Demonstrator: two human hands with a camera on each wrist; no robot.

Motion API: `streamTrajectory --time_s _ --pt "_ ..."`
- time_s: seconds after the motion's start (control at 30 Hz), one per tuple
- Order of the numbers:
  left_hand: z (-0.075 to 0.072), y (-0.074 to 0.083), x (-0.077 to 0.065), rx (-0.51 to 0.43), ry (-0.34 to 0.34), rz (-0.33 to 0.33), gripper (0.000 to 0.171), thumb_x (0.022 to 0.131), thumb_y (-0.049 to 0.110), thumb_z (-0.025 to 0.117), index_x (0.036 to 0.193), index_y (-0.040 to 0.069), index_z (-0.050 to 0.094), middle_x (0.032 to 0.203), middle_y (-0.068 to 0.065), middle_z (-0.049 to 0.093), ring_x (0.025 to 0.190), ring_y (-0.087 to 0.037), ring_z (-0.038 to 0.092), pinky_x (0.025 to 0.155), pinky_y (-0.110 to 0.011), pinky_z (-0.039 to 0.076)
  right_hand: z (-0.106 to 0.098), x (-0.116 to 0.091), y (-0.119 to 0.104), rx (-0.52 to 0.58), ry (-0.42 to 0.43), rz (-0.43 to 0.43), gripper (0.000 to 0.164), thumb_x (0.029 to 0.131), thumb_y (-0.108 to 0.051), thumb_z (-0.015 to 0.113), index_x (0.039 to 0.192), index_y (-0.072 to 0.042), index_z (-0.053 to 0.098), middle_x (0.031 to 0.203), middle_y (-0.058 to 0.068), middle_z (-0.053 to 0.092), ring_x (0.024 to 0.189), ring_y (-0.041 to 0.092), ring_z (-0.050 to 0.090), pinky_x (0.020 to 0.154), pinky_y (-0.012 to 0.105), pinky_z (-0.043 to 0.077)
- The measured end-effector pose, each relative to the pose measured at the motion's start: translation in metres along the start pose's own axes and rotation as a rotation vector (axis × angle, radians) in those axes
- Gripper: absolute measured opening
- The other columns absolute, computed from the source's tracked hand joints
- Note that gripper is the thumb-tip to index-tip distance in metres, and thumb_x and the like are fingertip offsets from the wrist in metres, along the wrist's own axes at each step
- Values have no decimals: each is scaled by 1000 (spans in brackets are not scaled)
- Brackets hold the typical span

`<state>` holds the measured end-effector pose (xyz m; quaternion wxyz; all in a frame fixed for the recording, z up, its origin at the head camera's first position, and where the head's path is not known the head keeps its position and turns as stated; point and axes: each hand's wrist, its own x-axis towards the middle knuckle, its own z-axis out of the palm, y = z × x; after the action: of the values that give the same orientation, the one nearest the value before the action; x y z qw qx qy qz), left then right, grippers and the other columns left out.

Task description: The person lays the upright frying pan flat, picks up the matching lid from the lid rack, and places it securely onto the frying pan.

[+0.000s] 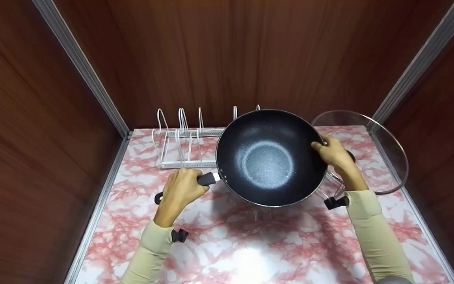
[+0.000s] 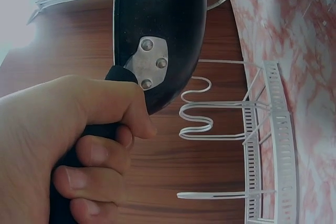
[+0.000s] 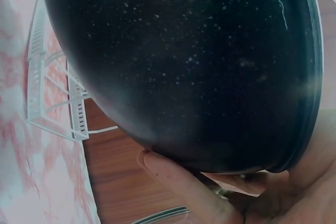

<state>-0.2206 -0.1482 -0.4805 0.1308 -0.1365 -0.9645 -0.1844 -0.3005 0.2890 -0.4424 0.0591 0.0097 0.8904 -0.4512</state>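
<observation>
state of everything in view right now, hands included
pan: held up, tilted, nothing inside
handle: gripped, partly covered by fingers
left hand: curled round the handle
right hand: gripping the pan's edge, thumb inside
white rack: upright, partly hidden, visible slots empty
glass lid: tilted, partly hidden, support unclear
</observation>
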Motion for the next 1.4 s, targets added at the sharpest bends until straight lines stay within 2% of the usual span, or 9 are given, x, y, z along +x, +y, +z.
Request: streamTrajectory --time_s 0.2,0.37,0.6,0.8,0.9,1.1,1.17,1.3,1.4 --pt "-1 -4 -1 3 -3 -1 13 73 16 78 66 16 67 58 3 54 54 -22 48 52 -42 43 6 -4 0 -92 51 -49 45 109 -14 53 146 12 53 130 36 64 111 38 66 102 48 53" --pt "2 -7 -2 18 29 12 20 73 16 78 61 17 61 56 3 52 52 -22 49 49 -43 43 9 -7 1 -126 64 -70 43 109 -13 53 142 14 56 123 37 67 109 40 65 107 56 49" --pt "7 -9 -6 96 129 24 27 73 17 75 57 18 54 53 0 54 47 -26 52 45 -45 42 15 -14 7 -116 93 -59 41 108 -15 55 135 16 61 118 34 70 106 38 66 103 54 50" --pt "13 -13 -9 150 213 55 26 74 16 72 55 17 54 50 -1 55 46 -30 54 44 -47 42 20 -21 9 -115 109 -51 42 108 -16 55 138 13 60 122 35 69 110 40 66 105 57 50" --pt "16 -16 -10 171 243 68 27 74 17 72 55 17 54 49 -2 55 44 -31 53 44 -47 42 22 -25 9 -110 112 -59 42 108 -15 56 139 12 61 121 35 71 106 36 68 101 53 53" --pt "22 -21 -13 194 262 74 27 74 20 74 55 16 56 49 -4 56 42 -32 54 41 -48 42 26 -31 11 -84 136 -81 36 106 -13 59 130 12 66 110 31 75 88 21 71 78 28 55" --pt "23 -22 -13 202 258 72 26 74 21 74 55 16 57 49 -4 57 42 -32 55 41 -48 43 26 -33 12 -82 139 -85 36 106 -12 59 131 13 66 110 31 75 89 22 71 79 28 55" --pt "26 -23 -13 217 246 69 25 75 22 74 56 16 58 49 -5 56 43 -31 56 40 -48 43 29 -36 15 -84 140 -74 36 105 -12 59 131 13 66 112 32 75 93 26 71 87 36 56" --pt "28 -25 -13 223 248 71 25 74 22 74 56 15 58 49 -5 56 43 -32 56 40 -48 43 30 -38 18 -73 136 -60 35 105 -12 60 129 13 66 111 31 75 92 25 71 85 33 55"
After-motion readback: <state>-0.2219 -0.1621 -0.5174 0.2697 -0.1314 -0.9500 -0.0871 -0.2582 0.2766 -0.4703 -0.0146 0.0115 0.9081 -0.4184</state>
